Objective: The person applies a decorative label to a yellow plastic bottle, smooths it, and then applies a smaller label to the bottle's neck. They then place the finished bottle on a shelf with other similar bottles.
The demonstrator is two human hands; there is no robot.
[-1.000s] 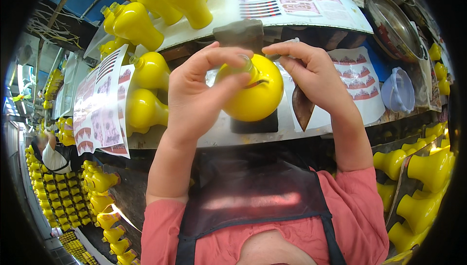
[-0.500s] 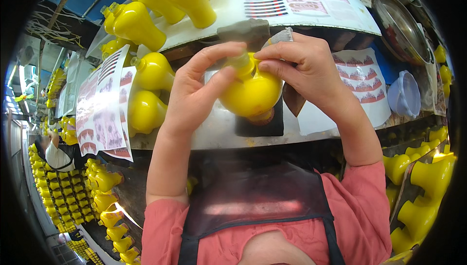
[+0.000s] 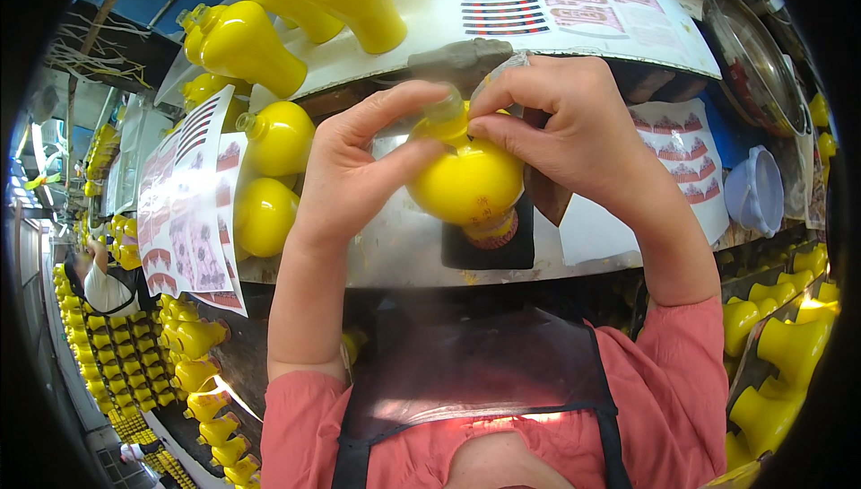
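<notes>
the left hand (image 3: 359,175) cupped the yellow bulb-shaped bottle (image 3: 466,184) from its left, fingers curled around the body and thumb up by the neck, while the right hand (image 3: 574,130) pinched at the neck from the other side. over the last second the bottle had tipped from a side-on hold to nearly upright above the dark pad (image 3: 516,238) on the counter (image 3: 395,247), which suggested work shifting to the neck. the bottle's mouth stayed hidden behind the fingertips, and whatever the right hand pinched there could not be made out.

Single head-worn fisheye view, looking steeply down, very close over both hands at a metal workbench (image 3: 395,256); own chest fills lower edge, straight lines bend toward rim.
</notes>
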